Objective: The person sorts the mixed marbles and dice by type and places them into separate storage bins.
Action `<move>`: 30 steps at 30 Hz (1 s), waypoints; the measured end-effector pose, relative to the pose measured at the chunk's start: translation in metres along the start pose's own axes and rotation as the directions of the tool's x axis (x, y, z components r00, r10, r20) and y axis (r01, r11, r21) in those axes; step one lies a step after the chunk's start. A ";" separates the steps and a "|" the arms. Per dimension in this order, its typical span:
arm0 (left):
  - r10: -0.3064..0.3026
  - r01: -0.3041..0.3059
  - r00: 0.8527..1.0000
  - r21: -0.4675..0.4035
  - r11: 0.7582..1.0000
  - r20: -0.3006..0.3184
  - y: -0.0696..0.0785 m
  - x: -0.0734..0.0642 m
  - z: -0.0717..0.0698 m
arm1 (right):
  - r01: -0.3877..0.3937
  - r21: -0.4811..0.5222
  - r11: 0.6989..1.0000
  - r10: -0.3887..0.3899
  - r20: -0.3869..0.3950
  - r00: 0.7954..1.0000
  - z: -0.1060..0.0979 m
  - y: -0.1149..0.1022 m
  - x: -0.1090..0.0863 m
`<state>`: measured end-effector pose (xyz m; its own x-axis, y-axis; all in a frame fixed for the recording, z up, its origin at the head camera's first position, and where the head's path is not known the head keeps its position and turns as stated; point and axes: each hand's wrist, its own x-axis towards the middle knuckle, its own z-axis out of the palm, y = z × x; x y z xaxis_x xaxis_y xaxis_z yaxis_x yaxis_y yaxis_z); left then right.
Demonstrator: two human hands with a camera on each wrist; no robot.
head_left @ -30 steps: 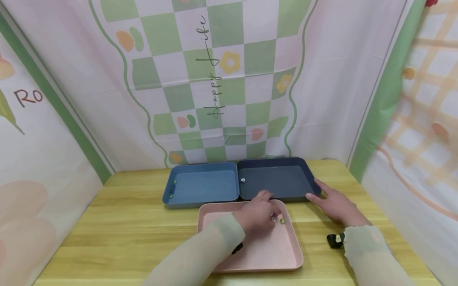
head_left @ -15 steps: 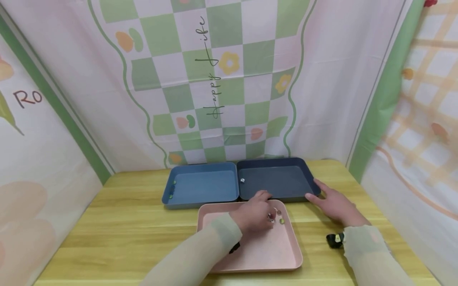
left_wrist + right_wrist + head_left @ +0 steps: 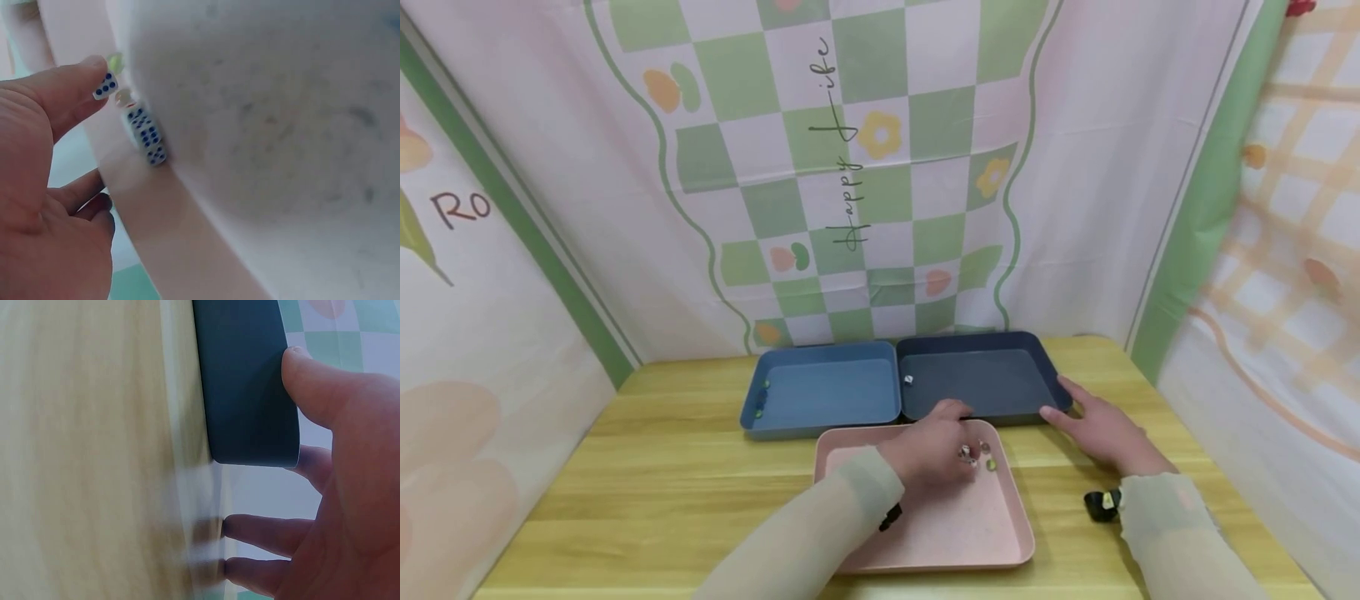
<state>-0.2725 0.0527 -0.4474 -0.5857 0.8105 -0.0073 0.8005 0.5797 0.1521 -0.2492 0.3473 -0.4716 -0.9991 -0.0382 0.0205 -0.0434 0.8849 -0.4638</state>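
My left hand [image 3: 934,446] is over the far right part of the pink tray [image 3: 962,542]. In the left wrist view its thumb and index finger pinch a white die [image 3: 105,85] with blue dots. Just beyond the fingertips are a green bead [image 3: 115,63] and a brownish bead [image 3: 122,98]. More dice [image 3: 149,136] stand in a short row against the tray wall. My right hand [image 3: 1105,429] touches the near right corner of the dark navy tray [image 3: 985,379], its thumb [image 3: 306,375] on the rim and its other fingers spread beyond the corner.
A blue tray [image 3: 831,392] adjoins the navy one, with several small green and dark pieces [image 3: 759,413] along its left side. One white die [image 3: 908,380] lies at the navy tray's left end. The trays stand on a wooden table [image 3: 662,483] before a patterned curtain [image 3: 880,250].
My left hand has shifted slightly left within the pink tray, and the brownish bead beside its fingers has come into sight. The right hand stays at the navy tray's corner.
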 end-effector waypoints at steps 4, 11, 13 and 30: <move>-0.017 0.015 1.000 -0.116 0.993 -0.017 -0.006 -0.001 -0.008 | -0.001 -0.001 1.000 0.001 -0.002 1.000 0.000 0.000 0.000; -0.130 0.098 0.989 -0.345 0.934 -0.068 -0.018 -0.003 -0.022 | -0.010 -0.007 1.000 0.010 0.003 1.000 0.001 0.001 0.001; -0.167 0.117 0.980 -0.371 0.921 -0.106 -0.022 -0.004 -0.024 | -0.012 -0.008 1.000 0.012 0.004 1.000 0.001 0.001 0.001; -0.499 0.304 0.764 -0.453 0.838 -0.409 -0.053 -0.002 -0.036 | -0.016 -0.004 1.000 0.016 0.009 1.000 0.000 -0.002 0.000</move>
<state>-0.3182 0.0174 -0.4202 -0.8991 0.2960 0.3226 0.4344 0.6947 0.5733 -0.2495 0.3455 -0.4710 -0.9996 -0.0286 0.0048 -0.0275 0.8874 -0.4602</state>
